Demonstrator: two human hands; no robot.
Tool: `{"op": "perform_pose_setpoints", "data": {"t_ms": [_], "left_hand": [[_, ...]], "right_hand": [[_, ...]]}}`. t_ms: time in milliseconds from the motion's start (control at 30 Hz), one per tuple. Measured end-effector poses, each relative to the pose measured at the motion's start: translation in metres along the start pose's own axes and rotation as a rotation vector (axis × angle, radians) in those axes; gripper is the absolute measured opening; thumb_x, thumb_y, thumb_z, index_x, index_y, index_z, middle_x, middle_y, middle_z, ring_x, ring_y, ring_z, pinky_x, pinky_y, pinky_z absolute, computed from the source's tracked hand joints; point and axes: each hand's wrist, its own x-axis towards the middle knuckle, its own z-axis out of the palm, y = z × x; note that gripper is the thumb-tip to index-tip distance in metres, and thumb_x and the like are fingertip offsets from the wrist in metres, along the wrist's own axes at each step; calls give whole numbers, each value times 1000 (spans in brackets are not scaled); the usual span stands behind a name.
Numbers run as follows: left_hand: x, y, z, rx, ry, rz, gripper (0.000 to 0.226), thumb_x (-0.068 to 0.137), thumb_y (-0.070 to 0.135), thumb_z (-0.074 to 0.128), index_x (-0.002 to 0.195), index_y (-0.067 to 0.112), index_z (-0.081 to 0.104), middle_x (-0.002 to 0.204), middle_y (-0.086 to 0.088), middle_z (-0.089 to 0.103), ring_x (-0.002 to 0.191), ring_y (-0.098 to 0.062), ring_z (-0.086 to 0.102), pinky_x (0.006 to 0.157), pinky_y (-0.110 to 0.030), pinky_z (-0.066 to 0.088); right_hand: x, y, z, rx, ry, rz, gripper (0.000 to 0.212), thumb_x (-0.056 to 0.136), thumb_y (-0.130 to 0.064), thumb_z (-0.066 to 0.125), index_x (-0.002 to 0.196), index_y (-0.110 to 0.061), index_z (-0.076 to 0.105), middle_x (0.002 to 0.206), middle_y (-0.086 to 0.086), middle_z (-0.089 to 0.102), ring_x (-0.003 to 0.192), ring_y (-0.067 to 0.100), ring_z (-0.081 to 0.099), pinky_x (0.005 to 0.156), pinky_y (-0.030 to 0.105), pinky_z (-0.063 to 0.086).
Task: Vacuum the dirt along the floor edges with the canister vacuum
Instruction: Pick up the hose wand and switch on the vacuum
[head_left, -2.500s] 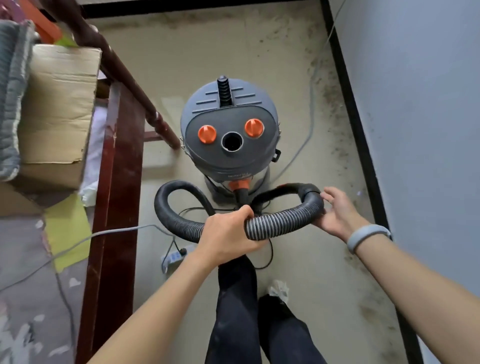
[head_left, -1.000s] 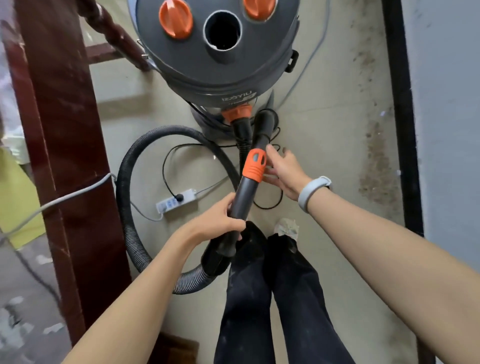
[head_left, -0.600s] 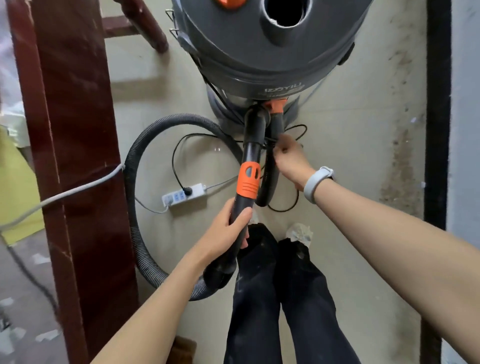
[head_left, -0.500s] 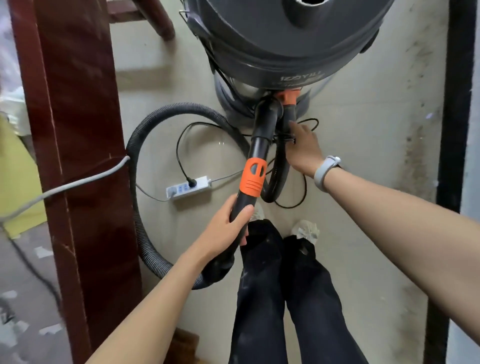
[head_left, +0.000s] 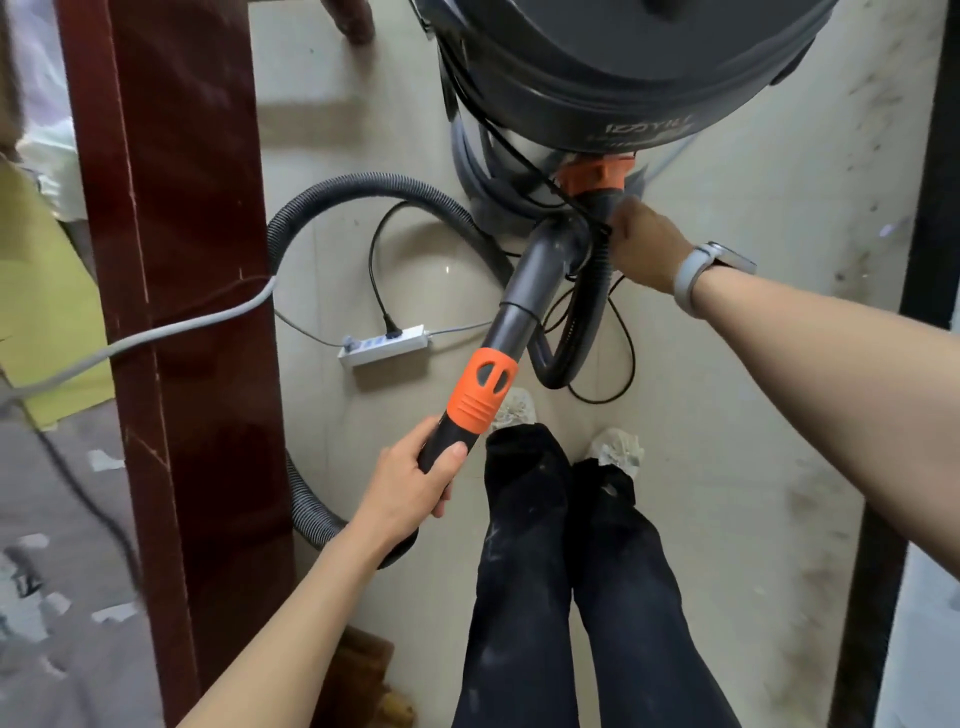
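The grey canister vacuum (head_left: 613, 67) fills the top of the head view, with an orange hose coupling (head_left: 595, 174) at its base. My left hand (head_left: 410, 488) grips the black handle of the wand (head_left: 524, 301), just below its orange collar (head_left: 483, 389). The wand's bent end points up toward the coupling. My right hand (head_left: 647, 244) reaches to the hose end beside the coupling and touches the black cord there; its fingers are hidden. The ribbed grey hose (head_left: 332, 195) loops left across the floor and back to my left hand.
A dark red wooden post (head_left: 176, 312) stands at the left with a grey cable (head_left: 156, 335) across it. A white power strip (head_left: 384, 344) lies on the floor. A black baseboard (head_left: 930, 156) and dirt streaks (head_left: 810, 519) run along the right wall. My legs stand at the bottom middle.
I have leaned closer to the vacuum. My right hand has moved up from the wand to the hose coupling at the canister's base. My left hand keeps its grip on the wand handle.
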Motion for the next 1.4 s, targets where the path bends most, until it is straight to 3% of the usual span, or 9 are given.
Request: {"op": "perform_pose_setpoints", "data": {"t_ms": [267,400,533,733,900,1000,1167,1300,1400], "left_hand": [[14,10,12,9,37,-56,3,94,25,54,94,25,57,60,-2,51,46,-12,47,48,-23,44],[47,45,26,-60,62,-48,13,97,29,48,89,21,52,67,-6,54,50,-15,50,47,-20,45],[72,63,25,-97,53,-127,31,101,41,30,83,23,47,69,-9,54,54,-20,52,55,-29,45],[80,66,17,-130,18,-87,35,100,41,35,81,15,49,61,-7,53,44,-14,50,44,-21,41],[71,55,8,-121,-27,-33,37,99,42,37,82,11,47,56,-3,52,43,-14,49,44,-20,39],[66,53,9,-112,-43,-16,36,100,39,36,83,9,46,59,-6,52,45,-14,48,45,-20,40],[63,48,20,-102,-36,-41,33,100,39,37,81,15,49,63,-6,52,46,-13,50,47,-19,42],[65,49,29,-95,-28,-79,34,99,41,37,87,12,50,68,-8,53,48,-14,51,49,-19,44],[70,58,34,-100,-4,-120,38,95,49,41,84,14,51,67,-5,53,55,-17,51,57,-26,45]], "right_hand": [[-57,-21,11,459,98,-7,29,97,-7,38,118,-8,56,95,5,58,84,20,53,74,21,37],[-83,-39,18,800,45,31,24,95,4,34,98,-13,51,75,2,60,64,13,54,75,28,47],[-99,-39,17,927,-38,87,22,94,6,29,105,-8,40,98,14,67,85,21,64,92,34,48],[-106,-13,56,552,-238,38,33,95,-3,37,126,-11,45,115,7,61,117,22,54,105,30,37],[-87,28,51,287,-190,63,27,95,-6,35,118,-10,48,114,16,57,98,33,56,78,32,41],[-78,45,37,163,-171,89,23,102,-20,34,115,-8,48,106,18,62,95,35,59,75,36,42],[-96,40,40,-94,-154,156,28,96,-10,38,121,-9,50,112,18,61,102,37,58,70,31,38],[-127,20,64,273,-261,138,32,96,-19,43,124,-22,58,89,3,67,90,24,65,81,29,48],[-147,4,68,482,-338,13,31,98,-9,40,120,-12,61,84,-1,65,76,3,59,80,12,42]]}}
